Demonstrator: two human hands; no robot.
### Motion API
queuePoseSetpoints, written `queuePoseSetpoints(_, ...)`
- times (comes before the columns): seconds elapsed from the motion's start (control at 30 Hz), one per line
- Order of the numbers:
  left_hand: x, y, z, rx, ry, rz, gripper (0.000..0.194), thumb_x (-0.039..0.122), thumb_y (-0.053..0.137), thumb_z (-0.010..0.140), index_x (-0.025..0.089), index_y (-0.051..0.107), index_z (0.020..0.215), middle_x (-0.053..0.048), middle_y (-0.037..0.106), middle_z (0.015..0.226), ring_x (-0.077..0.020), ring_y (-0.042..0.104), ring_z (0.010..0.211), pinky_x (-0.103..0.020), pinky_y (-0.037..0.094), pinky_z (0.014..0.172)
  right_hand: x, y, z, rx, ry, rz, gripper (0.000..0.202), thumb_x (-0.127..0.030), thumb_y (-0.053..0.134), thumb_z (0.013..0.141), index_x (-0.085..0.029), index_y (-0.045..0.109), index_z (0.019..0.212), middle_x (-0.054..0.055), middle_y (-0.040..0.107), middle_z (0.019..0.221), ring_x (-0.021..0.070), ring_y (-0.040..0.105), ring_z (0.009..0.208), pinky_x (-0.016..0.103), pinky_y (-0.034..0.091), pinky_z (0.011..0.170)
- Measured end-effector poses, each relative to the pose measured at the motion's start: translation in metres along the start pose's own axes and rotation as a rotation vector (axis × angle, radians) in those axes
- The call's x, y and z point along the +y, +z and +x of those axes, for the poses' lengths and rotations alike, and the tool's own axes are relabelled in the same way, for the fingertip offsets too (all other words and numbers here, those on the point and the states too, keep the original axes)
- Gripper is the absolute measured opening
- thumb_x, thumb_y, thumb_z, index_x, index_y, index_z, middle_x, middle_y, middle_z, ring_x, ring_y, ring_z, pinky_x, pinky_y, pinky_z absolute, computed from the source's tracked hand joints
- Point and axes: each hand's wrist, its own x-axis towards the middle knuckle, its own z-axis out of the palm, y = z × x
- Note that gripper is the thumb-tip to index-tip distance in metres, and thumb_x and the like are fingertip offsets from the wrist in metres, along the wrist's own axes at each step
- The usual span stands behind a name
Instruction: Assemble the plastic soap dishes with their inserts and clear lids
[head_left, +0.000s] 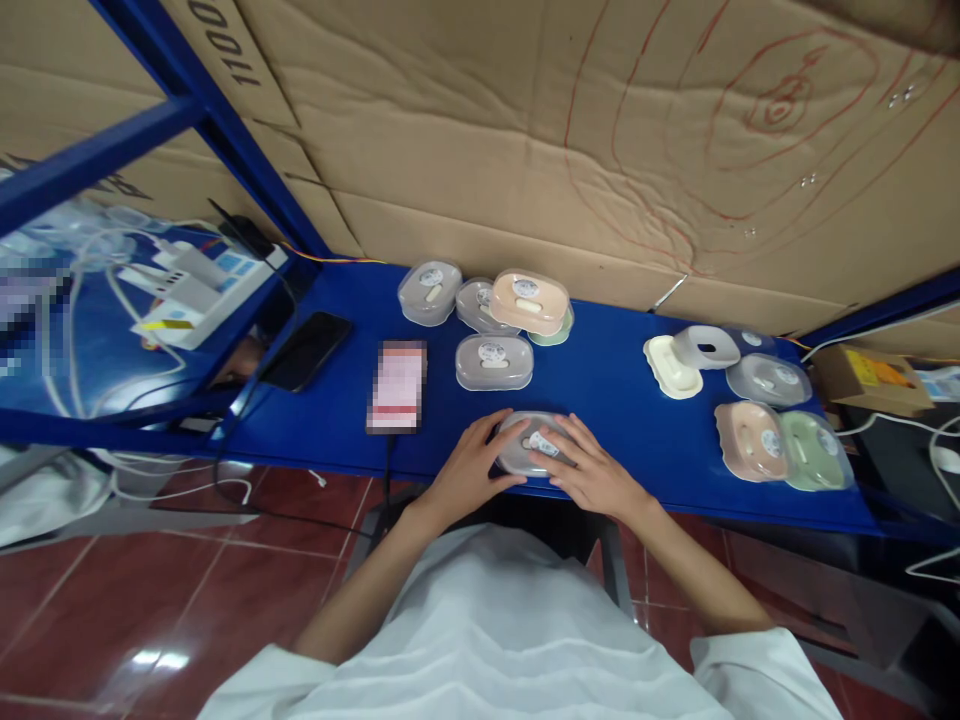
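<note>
A grey box with a clear lid and a round label (pixel 534 443) lies at the front edge of the blue table. My left hand (pixel 478 465) curves round its left side, thumb and fingers on the lid's rim. Over its right side rests my right hand (pixel 592 468), fingers spread across the lid. Just behind it sits another grey lidded box (pixel 494 362). Farther back are a peach box (pixel 529 302), partly on top of a grey one (pixel 480 306) and a green one (pixel 555 328), and a grey box (pixel 430 293) to their left.
Left of the boxes lie a lit phone (pixel 397 388) with a cable and a dark phone (pixel 307 350). At right are a cream tray (pixel 673 367), a grey cover (pixel 707 347), and peach (pixel 752 441), green (pixel 816 452) and grey (pixel 769 380) boxes. Cardboard (pixel 465 130) walls the back.
</note>
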Motion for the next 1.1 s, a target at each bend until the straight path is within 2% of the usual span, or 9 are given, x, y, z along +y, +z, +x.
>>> queuePoseSetpoints(0.13,0.001,0.0,0.001,-0.007,-0.017,0.0,0.087,0.038,0.088,0.086,0.035,0.045,0.162,-0.014,0.049,0.161,-0.0354,0.049,0.148,-0.057,0.044,0.122,0.003,0.002,-0.002,0.019,-0.028,-0.051,0.058,-0.033,0.07,0.102,-0.034,0.054,0.157,0.009,0.05,0.165,0.0331,0.027,0.164,0.065,0.036,0.129)
queuePoseSetpoints(0.23,0.002,-0.001,0.0,-0.009,-0.021,-0.008,0.085,0.039,0.087,0.086,0.035,0.048,0.161,-0.014,0.05,0.161,-0.0357,0.049,0.148,-0.057,0.045,0.122,0.006,0.001,-0.003,0.054,-0.074,-0.1,0.065,-0.032,0.074,0.1,-0.03,0.05,0.16,0.011,0.051,0.164,0.0324,0.03,0.163,0.063,0.036,0.129)
queuePoseSetpoints(0.4,0.001,0.001,-0.001,0.004,-0.018,-0.013,0.083,0.038,0.085,0.088,0.039,0.046,0.162,-0.012,0.048,0.162,-0.0352,0.048,0.15,-0.056,0.044,0.123,0.007,-0.002,-0.002,0.064,-0.103,-0.09,0.06,-0.033,0.07,0.102,-0.027,0.051,0.159,0.012,0.054,0.162,0.0317,0.032,0.162,0.062,0.036,0.13)
queuePoseSetpoints(0.53,-0.001,0.002,-0.001,-0.001,-0.025,-0.012,0.087,0.04,0.084,0.089,0.038,0.041,0.164,-0.014,0.046,0.164,-0.0355,0.048,0.15,-0.056,0.043,0.124,0.006,-0.004,0.003,0.066,-0.05,-0.064,0.054,-0.034,0.067,0.104,-0.027,0.055,0.156,0.011,0.055,0.161,0.0316,0.031,0.162,0.059,0.04,0.129)
queuePoseSetpoints(0.73,-0.001,0.001,0.0,-0.019,-0.044,-0.026,0.09,0.04,0.087,0.086,0.036,0.041,0.164,-0.014,0.047,0.162,-0.035,0.049,0.149,-0.055,0.045,0.123,0.012,-0.004,0.005,0.065,-0.054,0.021,0.054,-0.035,0.065,0.105,-0.024,0.055,0.157,0.013,0.054,0.161,0.0329,0.032,0.162,0.058,0.044,0.127)
queuePoseSetpoints(0.9,0.0,-0.002,0.0,0.006,-0.022,-0.047,0.075,0.037,0.082,0.092,0.034,0.048,0.159,-0.013,0.046,0.163,-0.0321,0.048,0.15,-0.052,0.045,0.124,0.005,-0.003,0.002,0.032,-0.046,-0.035,0.053,-0.031,0.067,0.104,-0.03,0.055,0.156,0.01,0.055,0.161,0.0327,0.033,0.161,0.065,0.034,0.13)
queuePoseSetpoints(1.1,-0.003,-0.001,0.001,-0.022,-0.012,-0.036,0.092,0.045,0.085,0.087,0.034,0.037,0.165,-0.015,0.046,0.163,-0.0347,0.048,0.15,-0.056,0.043,0.124,0.007,0.0,0.004,-0.011,-0.041,0.005,0.056,-0.033,0.067,0.103,-0.028,0.054,0.158,0.011,0.049,0.166,0.0345,0.031,0.162,0.064,0.034,0.13)
